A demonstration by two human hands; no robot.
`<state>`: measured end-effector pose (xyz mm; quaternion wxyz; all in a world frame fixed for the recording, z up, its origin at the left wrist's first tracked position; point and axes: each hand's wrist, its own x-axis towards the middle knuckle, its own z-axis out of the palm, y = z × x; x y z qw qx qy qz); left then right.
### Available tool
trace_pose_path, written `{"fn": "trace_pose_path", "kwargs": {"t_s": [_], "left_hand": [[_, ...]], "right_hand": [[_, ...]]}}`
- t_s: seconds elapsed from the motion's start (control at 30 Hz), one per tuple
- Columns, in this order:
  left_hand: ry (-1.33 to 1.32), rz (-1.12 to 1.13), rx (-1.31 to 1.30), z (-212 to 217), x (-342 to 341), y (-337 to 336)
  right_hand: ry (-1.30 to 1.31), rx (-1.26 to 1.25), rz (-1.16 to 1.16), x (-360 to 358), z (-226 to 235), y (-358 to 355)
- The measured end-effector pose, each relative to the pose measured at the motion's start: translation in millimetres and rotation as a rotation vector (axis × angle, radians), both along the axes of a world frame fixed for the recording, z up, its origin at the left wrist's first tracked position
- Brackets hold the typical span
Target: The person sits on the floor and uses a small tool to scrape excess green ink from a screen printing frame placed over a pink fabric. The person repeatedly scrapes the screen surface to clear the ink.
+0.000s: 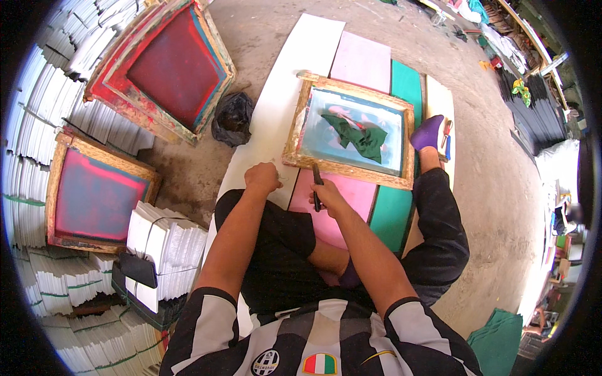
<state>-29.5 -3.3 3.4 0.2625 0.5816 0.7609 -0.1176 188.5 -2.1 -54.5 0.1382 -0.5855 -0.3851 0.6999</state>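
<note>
My left hand is closed in a fist over the white board. A faint thin strand seems to show beside its fingers, too fine to name. My right hand is wrapped round a slim black tool, held upright over the pink board; its exact kind does not show. Just beyond both hands lies a wooden-framed printing screen with pale blue mesh. A crumpled dark green cloth rests on the mesh. Neither hand touches the frame.
My foot in a purple sock is against the frame's right side, near small red and blue tools. More red-stained screens stand at left, beside a black plastic bag. Tied white stacks carry a black phone.
</note>
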Motion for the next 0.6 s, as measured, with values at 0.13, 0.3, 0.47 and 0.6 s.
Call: {"fn": "trace_pose_path", "kwargs": {"t_s": [0.13,0.3,0.47,0.6], "left_hand": [[-0.003,0.007,0.016,-0.5,2.5,1.3],[-0.021,-0.014,0.009,-7.2,-0.3,2.4],[-0.035,-0.014,0.002,-1.1,3.7,5.1],[-0.043,0.000,0.041,-1.1,4.9,4.2]], "right_hand": [[-0.049,0.033,-0.026,-4.6,-5.4,5.0],[-0.235,0.016,0.048,-11.3,7.6,17.0],[-0.296,0.053,0.039,-11.3,5.4,17.7],[-0.383,0.084,0.067,-19.9,3.0,14.2]]}}
